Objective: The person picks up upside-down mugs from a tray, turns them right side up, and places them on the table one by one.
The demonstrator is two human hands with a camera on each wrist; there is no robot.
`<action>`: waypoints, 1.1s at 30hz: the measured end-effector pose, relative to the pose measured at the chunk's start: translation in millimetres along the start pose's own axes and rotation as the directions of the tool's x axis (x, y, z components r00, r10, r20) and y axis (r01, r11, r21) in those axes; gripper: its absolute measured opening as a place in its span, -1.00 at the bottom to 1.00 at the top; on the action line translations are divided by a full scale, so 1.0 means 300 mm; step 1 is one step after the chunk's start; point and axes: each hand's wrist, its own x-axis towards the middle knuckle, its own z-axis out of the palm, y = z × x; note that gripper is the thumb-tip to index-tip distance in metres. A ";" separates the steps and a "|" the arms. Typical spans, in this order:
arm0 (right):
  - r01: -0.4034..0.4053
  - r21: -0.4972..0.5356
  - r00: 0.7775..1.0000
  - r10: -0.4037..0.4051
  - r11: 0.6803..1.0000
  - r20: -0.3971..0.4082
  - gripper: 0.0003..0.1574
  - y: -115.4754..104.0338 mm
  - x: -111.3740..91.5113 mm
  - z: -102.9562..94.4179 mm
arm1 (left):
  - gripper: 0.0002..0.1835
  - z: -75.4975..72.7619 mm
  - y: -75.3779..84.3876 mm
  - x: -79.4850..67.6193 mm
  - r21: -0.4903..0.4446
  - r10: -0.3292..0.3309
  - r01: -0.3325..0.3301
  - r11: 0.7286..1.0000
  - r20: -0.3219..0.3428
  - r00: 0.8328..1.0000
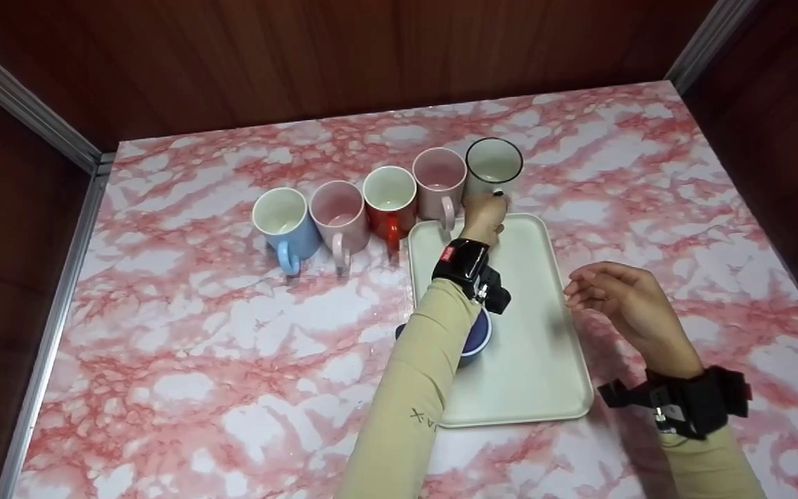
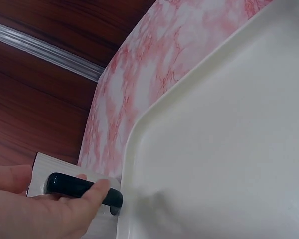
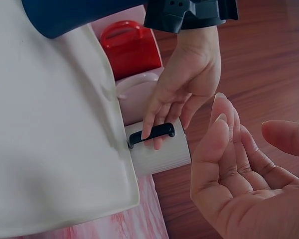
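My left hand (image 1: 485, 216) grips the black handle (image 2: 72, 185) of a white mug (image 1: 494, 163) with a dark rim, fingers hooked through it. This mug stands at the right end of a row of mugs, just past the far edge of a cream tray (image 1: 530, 360). On the tray stands a dark blue mug (image 1: 479, 338), partly hidden by my left forearm. Over the tray's right side hovers my right hand (image 1: 624, 305), its fingers loosely bent and holding nothing. In the right wrist view, that hand (image 3: 249, 184) appears close up.
Leftward from the white mug stand a pink mug (image 1: 439, 177), a red mug (image 1: 391, 197), another pink mug (image 1: 339, 213) and a light blue mug (image 1: 287, 222), handles toward me. They rest on a pink marbled table (image 1: 198, 346) with dark wooden panels (image 1: 371, 55) behind.
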 end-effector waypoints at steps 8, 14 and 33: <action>-0.062 -0.035 0.992 0.058 0.997 -0.113 -0.79 -0.066 -0.021 0.094 | -0.83 -0.074 0.130 -0.187 0.125 0.132 -0.136 0.983 0.039 0.990; -0.080 -0.050 0.986 0.071 0.996 -0.154 -0.77 -0.061 -0.021 0.091 | -0.74 -0.130 0.310 -0.411 0.291 0.077 -0.081 0.953 0.024 0.997; -0.105 -0.088 0.984 0.090 0.991 -0.157 -0.72 -0.059 -0.015 0.084 | -0.80 -0.211 0.475 -0.574 0.430 0.144 -0.233 0.872 0.231 0.962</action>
